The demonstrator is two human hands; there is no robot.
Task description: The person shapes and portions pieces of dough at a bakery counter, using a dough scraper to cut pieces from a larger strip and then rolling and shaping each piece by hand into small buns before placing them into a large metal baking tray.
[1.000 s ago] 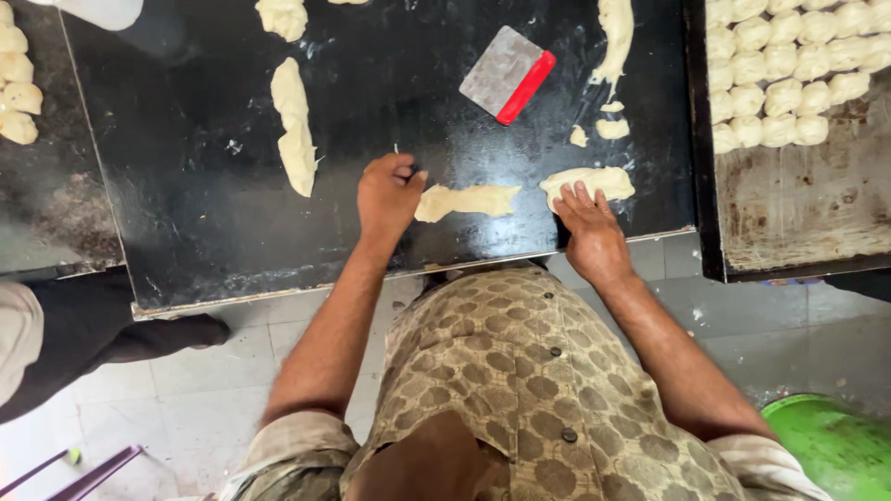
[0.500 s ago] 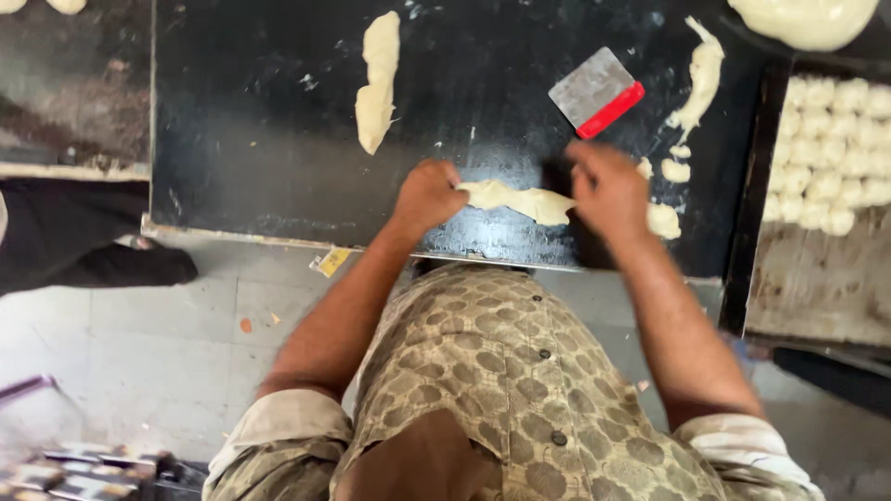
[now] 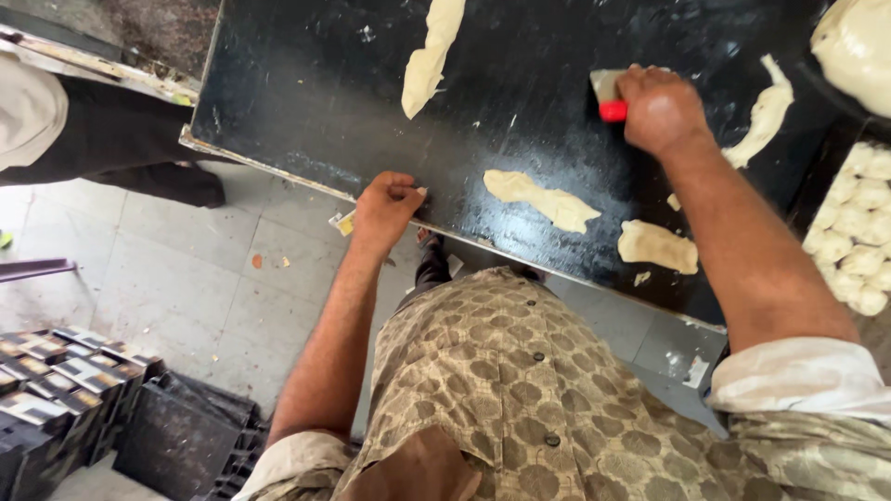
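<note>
Black worktop [image 3: 306,102] is carrying dough strips [image 3: 543,199]. Beyond them, the right hand [image 3: 661,109] is gripping a red-handled scraper [image 3: 608,93], ready for cutting. The left hand [image 3: 385,206] is curling closed on the worktop's near edge, bracing.

Right hand [image 3: 661,109] on scraper [image 3: 608,96] — dough [image 3: 543,199] nearby

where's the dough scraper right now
In the head view the dough scraper is on the black table, upper right, under the right hand, with dough strips lying nearer the table's front edge.
</note>
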